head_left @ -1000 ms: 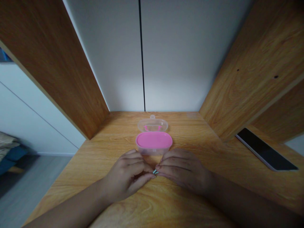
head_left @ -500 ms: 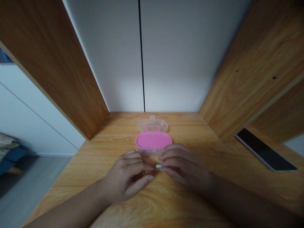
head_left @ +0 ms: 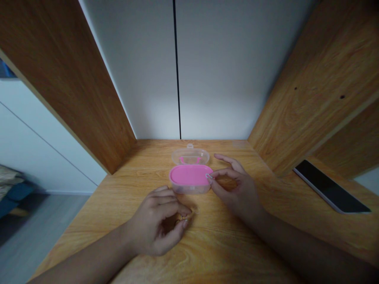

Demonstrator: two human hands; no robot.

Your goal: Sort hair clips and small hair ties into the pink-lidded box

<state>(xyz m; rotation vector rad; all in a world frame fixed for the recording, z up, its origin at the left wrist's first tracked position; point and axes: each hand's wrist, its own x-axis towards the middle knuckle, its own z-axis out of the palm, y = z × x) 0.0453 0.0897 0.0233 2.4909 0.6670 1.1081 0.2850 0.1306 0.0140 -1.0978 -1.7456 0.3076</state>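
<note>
My right hand pinches a small pale loop-like piece between thumb and forefinger, at the right end of the pink inner lid. That pink lid sits on an oval clear plastic box. Behind it, the hinged clear outer lid lies swung back, with a pink handle on it. To the front left of the box rests my left hand, fingers curled. Thin small loops, too small to name, show between its thumb and forefinger. A faint clear piece lies by its fingertips.
A dark-screened phone or tablet lies on the wooden desk at the right. Wooden side panels rise left and right, and a white back panel stands behind the box.
My right hand has moved up and away from the left hand, carrying the small pale piece to the right end of the pink lid. My left hand has barely moved.
</note>
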